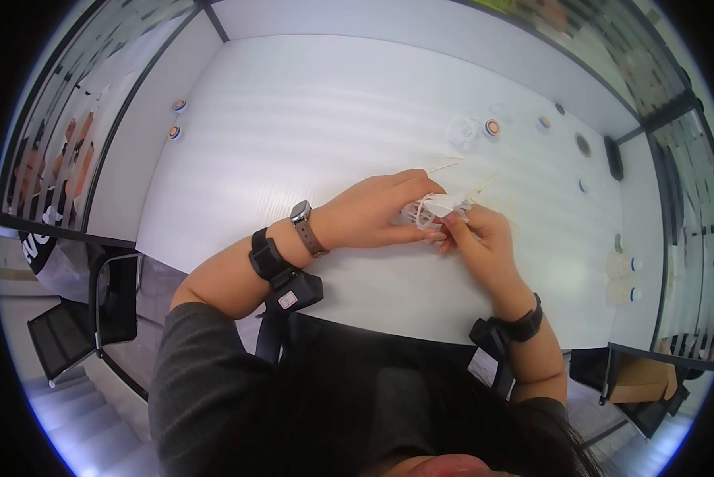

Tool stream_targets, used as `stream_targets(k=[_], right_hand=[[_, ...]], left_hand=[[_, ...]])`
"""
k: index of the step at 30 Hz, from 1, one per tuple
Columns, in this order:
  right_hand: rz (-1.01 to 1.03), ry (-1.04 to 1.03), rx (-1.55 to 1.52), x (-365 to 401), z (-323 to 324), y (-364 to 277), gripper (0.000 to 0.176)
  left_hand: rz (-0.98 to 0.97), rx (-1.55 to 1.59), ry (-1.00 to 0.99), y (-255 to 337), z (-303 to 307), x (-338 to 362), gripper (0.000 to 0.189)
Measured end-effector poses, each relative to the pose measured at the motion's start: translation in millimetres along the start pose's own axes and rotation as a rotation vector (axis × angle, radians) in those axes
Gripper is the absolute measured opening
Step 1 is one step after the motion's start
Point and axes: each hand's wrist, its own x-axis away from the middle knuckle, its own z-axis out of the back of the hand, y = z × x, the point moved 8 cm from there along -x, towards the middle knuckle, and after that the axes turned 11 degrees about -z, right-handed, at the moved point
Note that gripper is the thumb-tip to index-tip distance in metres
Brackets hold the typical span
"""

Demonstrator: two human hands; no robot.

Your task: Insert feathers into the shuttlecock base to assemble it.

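Note:
Over the middle of the white table, my two hands meet around a small white and clear plastic piece with a looped white strip [428, 213]. Its exact kind I cannot tell. My left hand [385, 208] grips it from the left, fingers curled over the top and thumb below. From the right, my right hand [484, 242] pinches its edge between thumb and fingers. Thin pale sticks [444, 165] show just beyond the left fingers, and more thin pale strands [481, 188] stick out above the right hand.
A clear plastic item [463, 133] and an orange-topped vial [493, 127] stand farther back. Two small vials [175, 133] sit at the left edge; clear bottles with blue caps [633, 294] lie at the right. A black object [613, 157] rests by the right partition [644, 191].

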Motion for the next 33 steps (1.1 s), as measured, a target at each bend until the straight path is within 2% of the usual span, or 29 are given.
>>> stream_targets(k=[3,6,9,12,16,20,21,24,25,29,33], right_hand=[[0.155,0.029,0.149,4,1,-17,0.019],[0.204,0.032,0.254,4,4,-19,0.013],[0.377,0.062,0.399,10,4,-41,0.012],[0.45,0.094,0.399,11,5,-47,0.013],[0.498,0.057,0.525,14,-1,-48,0.011],[0.432,-0.089,0.709,15,-13,-37,0.023],[0.396,-0.126,0.727,15,-16,-35,0.03],[0.419,-0.176,0.75,13,-23,-30,0.033],[0.428,-0.193,0.773,14,-25,-33,0.039],[0.423,-0.198,0.82,13,-27,-33,0.051],[0.431,-0.173,0.84,14,-28,-36,0.049]], left_hand=[[-0.057,-0.03,0.066,5,4,-1,0.044],[-0.091,-0.003,0.129,11,9,-2,0.042],[-0.163,-0.099,0.236,20,24,-1,0.042],[-0.225,-0.154,0.368,21,37,4,0.043],[-0.161,-0.145,0.459,14,43,6,0.038],[-0.176,-0.127,0.459,11,41,7,0.036],[-0.178,-0.126,0.452,11,40,7,0.035],[-0.187,-0.129,0.436,10,38,6,0.036],[-0.189,-0.132,0.431,10,38,6,0.037],[-0.196,-0.143,0.413,8,38,6,0.035],[-0.144,-0.134,0.41,11,40,8,0.028]])
